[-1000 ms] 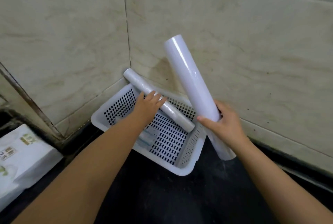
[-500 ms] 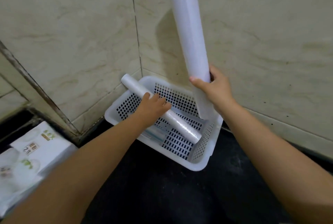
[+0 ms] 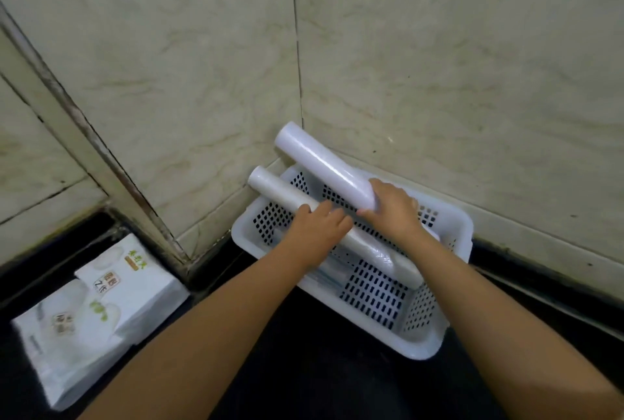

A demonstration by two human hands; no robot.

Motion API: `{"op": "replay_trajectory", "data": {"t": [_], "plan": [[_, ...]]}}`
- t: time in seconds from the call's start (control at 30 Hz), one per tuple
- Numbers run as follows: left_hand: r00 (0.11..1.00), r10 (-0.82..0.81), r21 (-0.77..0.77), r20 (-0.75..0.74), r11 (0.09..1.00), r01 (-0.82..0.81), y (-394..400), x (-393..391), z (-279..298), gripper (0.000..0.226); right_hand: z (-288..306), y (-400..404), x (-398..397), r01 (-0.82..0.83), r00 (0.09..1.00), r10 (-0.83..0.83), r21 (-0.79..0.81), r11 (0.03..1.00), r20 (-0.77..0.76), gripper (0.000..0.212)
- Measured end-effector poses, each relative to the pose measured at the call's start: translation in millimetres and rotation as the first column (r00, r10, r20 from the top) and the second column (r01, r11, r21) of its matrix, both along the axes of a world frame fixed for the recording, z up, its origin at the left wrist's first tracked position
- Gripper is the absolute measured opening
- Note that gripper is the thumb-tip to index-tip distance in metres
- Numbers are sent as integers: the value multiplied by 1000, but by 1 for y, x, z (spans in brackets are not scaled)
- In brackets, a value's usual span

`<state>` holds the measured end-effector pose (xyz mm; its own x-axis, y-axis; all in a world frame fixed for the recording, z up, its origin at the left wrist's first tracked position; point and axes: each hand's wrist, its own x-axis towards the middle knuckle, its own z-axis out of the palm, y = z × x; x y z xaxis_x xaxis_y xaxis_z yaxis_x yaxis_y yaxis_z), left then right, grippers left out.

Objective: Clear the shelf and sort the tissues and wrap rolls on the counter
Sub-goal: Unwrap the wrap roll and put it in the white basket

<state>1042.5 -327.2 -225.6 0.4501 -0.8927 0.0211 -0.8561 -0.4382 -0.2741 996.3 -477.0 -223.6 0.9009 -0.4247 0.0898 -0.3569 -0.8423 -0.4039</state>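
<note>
Moved: thick wrap roll [image 3: 324,166], upright half a second ago, has been lowered aslant over the white basket [image 3: 449,325].
Meaning: sorting of rolls into the basket is judged nearly done.
Right hand [image 3: 391,208]: clasped round the thick roll's lower end.
Left hand [image 3: 317,228]: laid over the thin wrap roll [image 3: 371,247], which rests across the basket.
Tissue packs [image 3: 98,315]: on the dark counter [image 3: 320,379], well apart to the left.

Only the white tissue packs [image 3: 101,308] at the near left of the bench carry print: green characters over a brown strip, and small dark marks below, all too blurred to read. Nothing else bears legible text.
</note>
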Motion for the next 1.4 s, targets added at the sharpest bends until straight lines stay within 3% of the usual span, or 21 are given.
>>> {"op": "replay_trajectory", "data": {"t": [0.17,0.33,0.5,0.57,0.8,1.0,1.17,1.4], "plan": [[1000,-1,12,-16,1000,2,-3,-2,4,39,-18,-7,-6,-53,999,54,-72,996,5,53],[998,-42,30,36,999,41,-13,-8,19,37,-3,-15,-14,-173,983,180,-155,973,36,32],[998,15,66,-62,998,-11,-34,0,14,36,13,-32,-49,-239,960,183,-280,930,-212,28],[998,10,40,-64,999,-8,-38,1,14,38,13,-35,-70,-231,959,162,-313,921,-231,26],[985,122,57,-124,992,-116,-50,-7,9,42,3,-38,-106,-106,990,89,-172,979,-105,26],[976,159,137,-148,981,-139,-34,-36,32,63,14,-27,-108,-72,993,56,-156,985,-102,30],[995,64,188,-72,981,-50,-7,-75,67,47,45,-7,-145,-44,986,22,-129,991,-164,35],[988,63,143,-143,989,-42,45,-143,101,36,89,45,-246,63,976,-89,-129,990,-201,41]]}}
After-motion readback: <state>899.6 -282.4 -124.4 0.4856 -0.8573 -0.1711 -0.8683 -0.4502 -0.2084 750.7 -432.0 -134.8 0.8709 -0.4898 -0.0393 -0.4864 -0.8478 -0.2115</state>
